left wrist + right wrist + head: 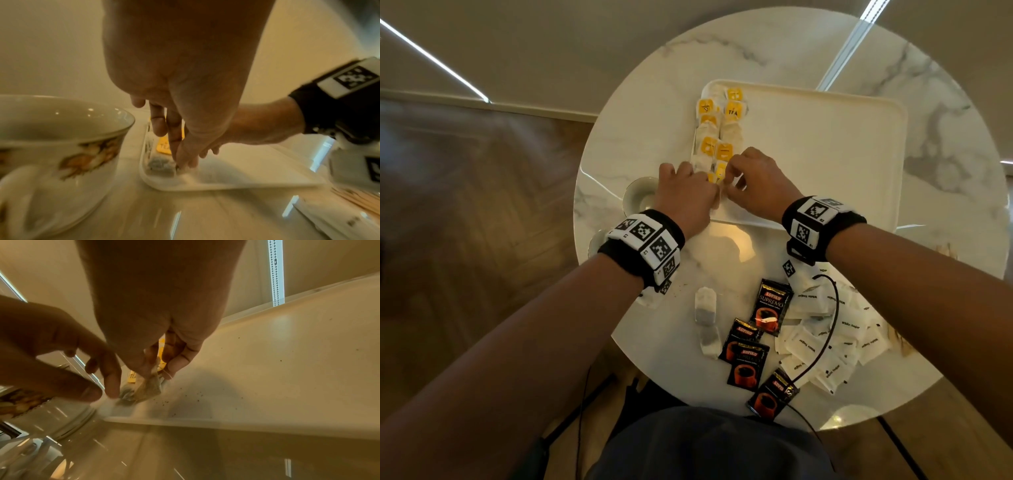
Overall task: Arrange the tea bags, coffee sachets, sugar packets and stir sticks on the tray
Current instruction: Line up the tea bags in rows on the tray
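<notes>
A cream tray [825, 154] lies on the round marble table with yellow-tagged tea bags [717, 137] in two columns along its left edge. Both hands meet at the tray's near left corner. My right hand [729, 178] pinches a tea bag [148, 384] between thumb and fingers just above the tray floor [267, 361]. My left hand [185, 164] points down, thumb and index tips pinching the edge of a tea bag [160, 164] lying in the corner. Two more tea bags [705, 305] lie on the table near me, beside several coffee sachets [770, 305] and sugar packets [835, 325].
A patterned cup on a saucer [61, 138] stands just left of the tray corner, close to my left hand. Wooden stir sticks [359, 199] lie on the table right of the sachets. A black cable [832, 325] runs over the sugar packets. Tea crumbs dot the tray floor.
</notes>
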A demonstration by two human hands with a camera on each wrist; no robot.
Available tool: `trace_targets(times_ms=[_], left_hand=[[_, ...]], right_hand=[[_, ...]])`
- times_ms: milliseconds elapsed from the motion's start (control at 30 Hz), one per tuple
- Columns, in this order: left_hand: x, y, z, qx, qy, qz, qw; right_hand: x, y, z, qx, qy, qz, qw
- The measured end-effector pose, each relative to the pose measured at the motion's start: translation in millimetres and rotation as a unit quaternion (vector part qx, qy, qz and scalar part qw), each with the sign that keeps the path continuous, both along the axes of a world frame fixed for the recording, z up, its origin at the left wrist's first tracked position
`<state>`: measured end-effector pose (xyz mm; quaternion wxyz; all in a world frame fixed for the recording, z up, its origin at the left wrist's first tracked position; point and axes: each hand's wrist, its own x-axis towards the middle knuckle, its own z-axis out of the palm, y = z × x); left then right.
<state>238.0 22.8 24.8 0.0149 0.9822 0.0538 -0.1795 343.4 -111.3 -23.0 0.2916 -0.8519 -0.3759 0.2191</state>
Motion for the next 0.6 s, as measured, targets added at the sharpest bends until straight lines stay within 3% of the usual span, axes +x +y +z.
trace_targets(times_ms=[300, 600], left_hand=[[-15.4, -9.3, -10.7, 0.027, -0.007, -0.037, 0.999], [-56.8, -16.9, -6.3, -0.132, -0.100, -0.008, 0.986]], right_hand=[[-1.3, 0.9, -2.2, -0.043, -0.012, 0.038, 0.998], [-18.0, -9.1, 19.7, -0.004, -0.036, 0.025, 0.999]])
